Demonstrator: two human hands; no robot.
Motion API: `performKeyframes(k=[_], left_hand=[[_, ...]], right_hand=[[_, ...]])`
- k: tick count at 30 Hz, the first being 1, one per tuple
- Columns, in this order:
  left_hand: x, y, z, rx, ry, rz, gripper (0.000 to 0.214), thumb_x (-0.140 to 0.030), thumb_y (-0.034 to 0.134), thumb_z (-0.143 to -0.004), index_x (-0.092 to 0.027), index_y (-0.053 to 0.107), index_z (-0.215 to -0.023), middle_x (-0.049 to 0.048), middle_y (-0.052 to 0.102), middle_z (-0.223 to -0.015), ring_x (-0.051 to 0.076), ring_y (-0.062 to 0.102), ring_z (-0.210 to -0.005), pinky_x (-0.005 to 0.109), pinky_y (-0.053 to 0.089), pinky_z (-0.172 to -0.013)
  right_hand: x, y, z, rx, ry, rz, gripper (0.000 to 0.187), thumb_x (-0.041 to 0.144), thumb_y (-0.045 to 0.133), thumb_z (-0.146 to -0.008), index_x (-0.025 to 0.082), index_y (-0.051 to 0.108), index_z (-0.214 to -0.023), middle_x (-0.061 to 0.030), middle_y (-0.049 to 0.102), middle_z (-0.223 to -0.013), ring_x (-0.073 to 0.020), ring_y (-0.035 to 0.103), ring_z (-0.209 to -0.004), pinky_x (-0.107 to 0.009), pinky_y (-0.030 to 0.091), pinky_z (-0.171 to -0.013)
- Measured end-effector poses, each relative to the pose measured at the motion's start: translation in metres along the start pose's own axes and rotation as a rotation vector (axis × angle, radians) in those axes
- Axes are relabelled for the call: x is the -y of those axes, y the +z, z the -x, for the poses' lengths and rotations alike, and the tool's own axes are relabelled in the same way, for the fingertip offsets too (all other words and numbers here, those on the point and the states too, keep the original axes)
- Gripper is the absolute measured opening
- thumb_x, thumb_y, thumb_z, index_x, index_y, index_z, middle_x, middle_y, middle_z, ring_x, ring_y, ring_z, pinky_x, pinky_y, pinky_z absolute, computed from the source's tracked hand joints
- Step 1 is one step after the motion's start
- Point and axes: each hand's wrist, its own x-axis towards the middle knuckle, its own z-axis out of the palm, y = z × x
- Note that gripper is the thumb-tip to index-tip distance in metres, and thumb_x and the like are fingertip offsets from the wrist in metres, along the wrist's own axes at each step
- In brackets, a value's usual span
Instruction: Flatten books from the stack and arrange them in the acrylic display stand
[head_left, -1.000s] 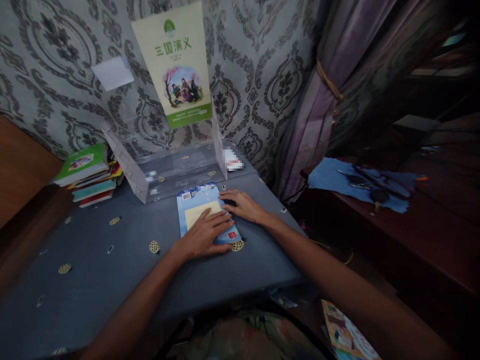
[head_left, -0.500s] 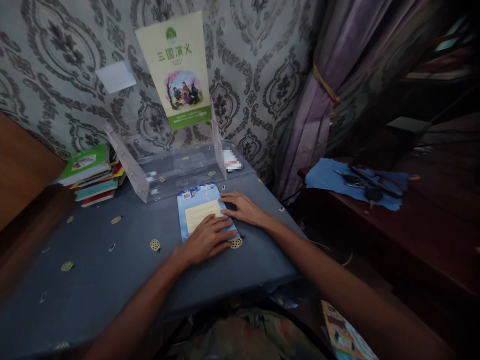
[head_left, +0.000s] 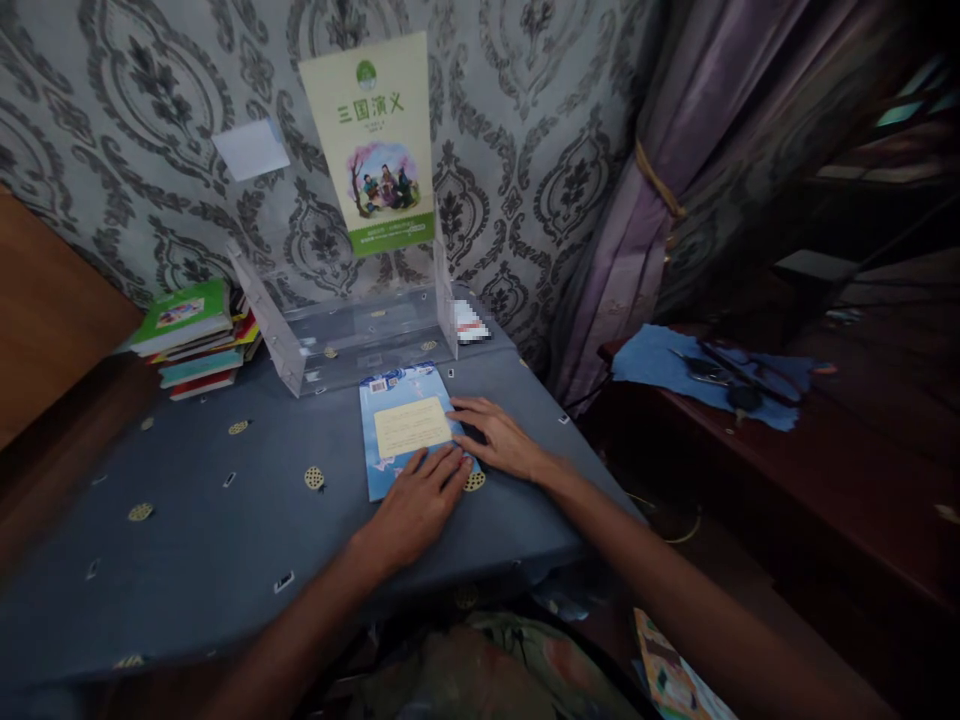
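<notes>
Has drawn the left hand (head_left: 420,497) back across the blue book (head_left: 409,388) to its near edge, uncovering more of its cream panel (head_left: 412,425); has slid the right hand (head_left: 496,440) slightly nearer along the book's right side.

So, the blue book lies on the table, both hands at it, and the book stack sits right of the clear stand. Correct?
No: the book stack sits left of the clear stand, in the head view. The blue book does lie on the table, left hand and right hand at it.
</notes>
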Motion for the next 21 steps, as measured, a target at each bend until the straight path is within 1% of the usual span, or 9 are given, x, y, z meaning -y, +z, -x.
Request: performKeyframes(k=[3,5,10,15,21], left_hand=[[-0.001,0.005,0.004,-0.029,-0.017,0.01,0.045,-0.02,0.029,-0.105,-0.016,0.039,-0.148,0.0126,0.051,-0.15,0.024,0.039,-0.145,0.048,0.032,-0.119],[-0.002,0.006,0.006,-0.039,-0.023,0.015,0.044,-0.021,0.03,-0.105,-0.016,0.041,-0.147,0.0121,0.052,-0.149,0.024,0.038,-0.146,0.048,0.033,-0.119],[-0.001,0.005,0.014,-0.048,-0.036,0.011,0.042,-0.025,0.033,-0.105,-0.015,0.046,-0.143,0.0119,0.052,-0.149,0.024,0.04,-0.145,0.048,0.035,-0.118],[0.001,0.006,0.028,-0.075,-0.063,0.013,0.045,-0.025,0.033,-0.105,-0.018,0.041,-0.148,0.0114,0.052,-0.15,0.021,0.041,-0.144,0.047,0.035,-0.118],[0.008,0.005,0.053,-0.138,-0.08,0.01,0.045,-0.028,0.033,-0.105,-0.02,0.041,-0.148,0.0097,0.055,-0.147,0.021,0.047,-0.14,0.047,0.038,-0.118]], right_hand=[[0.006,-0.003,0.009,-0.006,-0.013,-0.013,0.039,0.036,0.055,-0.095,0.02,0.065,-0.13,-0.0154,0.059,-0.141,-0.0305,0.053,-0.132,-0.055,0.04,-0.112],[0.009,-0.005,0.014,0.011,-0.011,-0.023,0.042,0.041,0.056,-0.095,0.02,0.064,-0.131,-0.0158,0.057,-0.143,-0.0309,0.051,-0.134,-0.055,0.04,-0.112],[0.013,-0.008,0.02,0.096,0.003,-0.03,0.062,0.057,0.065,-0.087,0.02,0.06,-0.137,-0.0172,0.051,-0.149,-0.0334,0.045,-0.139,-0.055,0.038,-0.114],[0.009,-0.005,0.021,0.109,0.032,-0.01,0.069,0.059,0.071,-0.081,0.023,0.059,-0.138,-0.0161,0.048,-0.152,-0.0342,0.045,-0.139,-0.056,0.037,-0.114],[0.007,-0.003,0.023,0.106,0.016,0.008,0.068,0.059,0.07,-0.083,0.025,0.057,-0.14,-0.0156,0.047,-0.152,-0.0335,0.046,-0.139,-0.056,0.038,-0.113]])
